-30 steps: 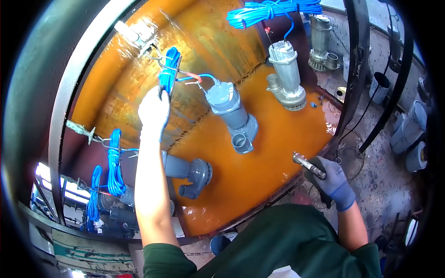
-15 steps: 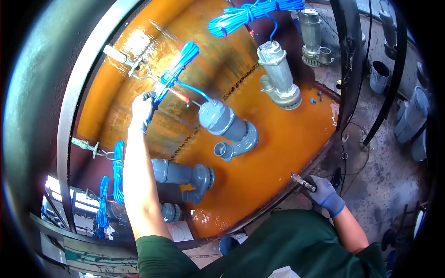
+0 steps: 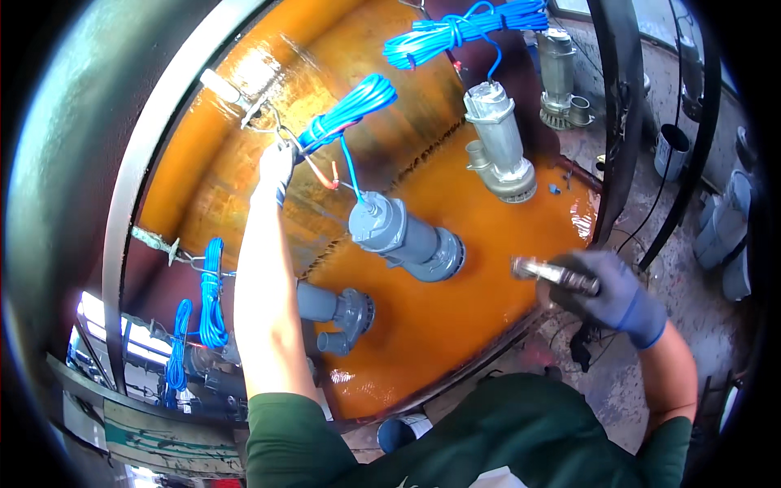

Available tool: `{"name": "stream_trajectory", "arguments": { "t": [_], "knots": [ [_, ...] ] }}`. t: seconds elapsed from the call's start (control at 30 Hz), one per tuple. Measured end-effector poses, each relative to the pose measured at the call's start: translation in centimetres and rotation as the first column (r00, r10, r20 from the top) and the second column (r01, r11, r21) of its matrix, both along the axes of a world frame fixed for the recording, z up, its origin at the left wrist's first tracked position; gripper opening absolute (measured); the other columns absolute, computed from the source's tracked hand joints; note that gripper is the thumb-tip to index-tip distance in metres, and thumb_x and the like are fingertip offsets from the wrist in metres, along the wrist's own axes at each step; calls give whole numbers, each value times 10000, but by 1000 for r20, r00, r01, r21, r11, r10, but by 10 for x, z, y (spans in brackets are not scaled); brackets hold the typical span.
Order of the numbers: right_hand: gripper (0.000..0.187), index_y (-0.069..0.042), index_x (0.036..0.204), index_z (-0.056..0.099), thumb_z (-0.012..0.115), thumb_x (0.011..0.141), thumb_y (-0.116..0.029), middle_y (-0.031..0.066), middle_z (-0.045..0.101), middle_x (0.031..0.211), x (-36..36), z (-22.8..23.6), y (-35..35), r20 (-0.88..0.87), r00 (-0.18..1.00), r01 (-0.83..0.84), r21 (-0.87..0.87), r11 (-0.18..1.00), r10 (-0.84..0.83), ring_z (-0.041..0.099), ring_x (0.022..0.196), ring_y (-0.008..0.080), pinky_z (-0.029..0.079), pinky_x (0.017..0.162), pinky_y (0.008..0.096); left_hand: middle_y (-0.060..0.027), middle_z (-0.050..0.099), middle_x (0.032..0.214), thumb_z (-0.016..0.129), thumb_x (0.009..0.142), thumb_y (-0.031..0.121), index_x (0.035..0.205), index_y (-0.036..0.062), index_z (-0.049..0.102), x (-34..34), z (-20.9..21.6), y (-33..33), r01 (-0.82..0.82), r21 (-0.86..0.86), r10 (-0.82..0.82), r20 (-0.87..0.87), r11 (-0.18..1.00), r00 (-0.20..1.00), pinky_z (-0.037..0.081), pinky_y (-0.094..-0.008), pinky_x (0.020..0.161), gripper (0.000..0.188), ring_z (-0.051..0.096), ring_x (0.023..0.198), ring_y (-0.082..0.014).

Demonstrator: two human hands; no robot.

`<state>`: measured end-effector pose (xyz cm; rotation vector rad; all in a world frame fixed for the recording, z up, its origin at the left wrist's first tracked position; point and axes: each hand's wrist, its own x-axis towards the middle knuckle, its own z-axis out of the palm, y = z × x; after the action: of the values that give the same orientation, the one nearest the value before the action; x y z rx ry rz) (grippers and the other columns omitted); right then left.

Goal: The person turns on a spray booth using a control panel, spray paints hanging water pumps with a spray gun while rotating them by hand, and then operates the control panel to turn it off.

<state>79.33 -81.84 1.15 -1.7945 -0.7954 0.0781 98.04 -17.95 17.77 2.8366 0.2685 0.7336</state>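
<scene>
A grey submersible pump [image 3: 403, 236] hangs tilted in front of my body, its outlet pipe turned out of sight. Its blue cable [image 3: 350, 110] is tied in a bundle above it, by a metal hook [image 3: 260, 114]. My left hand [image 3: 278, 169], gloved and reaching far up, is closed around the lower end of that bundle, close to the hook; its fingertips are partly hidden. In my gloved right hand [image 3: 602, 289] is a metal spray gun [image 3: 561, 275], blurred by motion and pointing left toward the booth. A red-tipped wire [image 3: 329, 175] dangles beside the bundle.
More pumps hang in the row: a silver one [image 3: 500, 142] to the right and a grey one [image 3: 333, 309] at lower left. The booth has a wet orange floor [image 3: 423, 342]. Dark metal posts [image 3: 616, 106] and buckets [image 3: 671, 150] are at right.
The hanging pump has turned, so its outlet no longer shows. My left hand and the cable bundle have moved right. My right hand has raised the spray gun up and to the right.
</scene>
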Motion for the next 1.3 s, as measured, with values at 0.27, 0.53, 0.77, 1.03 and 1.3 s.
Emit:
{"name": "stream_trajectory", "arguments": {
  "t": [0.27,0.53,0.77,1.03,1.3],
  "knots": [
    [272,-47,1077,684,831,918,-211,177,701,889,24,99,23,196,980,49,-91,995,-30,699,804,352,539,740,428,-208,760,898,595,967,402,937,41,768,12,-14,1,27,-68,-22,84,997,996,533,-466,814,402,733,894,-370],
    [264,-32,999,683,867,860,-160,149,682,831,11,98,32,422,906,-2,-41,999,19,684,758,369,533,690,441,-187,738,869,628,968,394,893,50,740,16,-21,12,197,-114,-173,192,974,966,523,-443,782,369,707,854,-348],
    [214,-74,915,648,822,889,-195,132,617,745,-7,132,63,578,803,-56,-176,983,149,651,680,364,512,613,443,-194,717,866,640,989,468,908,55,733,-13,-10,-19,76,1,-76,84,997,994,512,-450,783,431,685,839,-360],
    [220,-100,941,650,815,912,-244,116,609,727,-8,114,73,497,800,-132,-399,907,335,673,683,338,523,625,468,-228,740,983,619,1000,472,976,56,760,-21,-6,-21,17,84,-22,56,996,998,526,-470,869,440,702,978,-402],
    [228,-26,1035,666,821,890,-109,170,680,818,-16,49,52,305,952,18,-84,996,8,717,744,340,555,678,408,-222,749,998,579,1020,508,1013,72,776,-36,-11,-25,9,56,-13,67,998,998,530,-485,885,479,714,990,-397]
  ]
}}
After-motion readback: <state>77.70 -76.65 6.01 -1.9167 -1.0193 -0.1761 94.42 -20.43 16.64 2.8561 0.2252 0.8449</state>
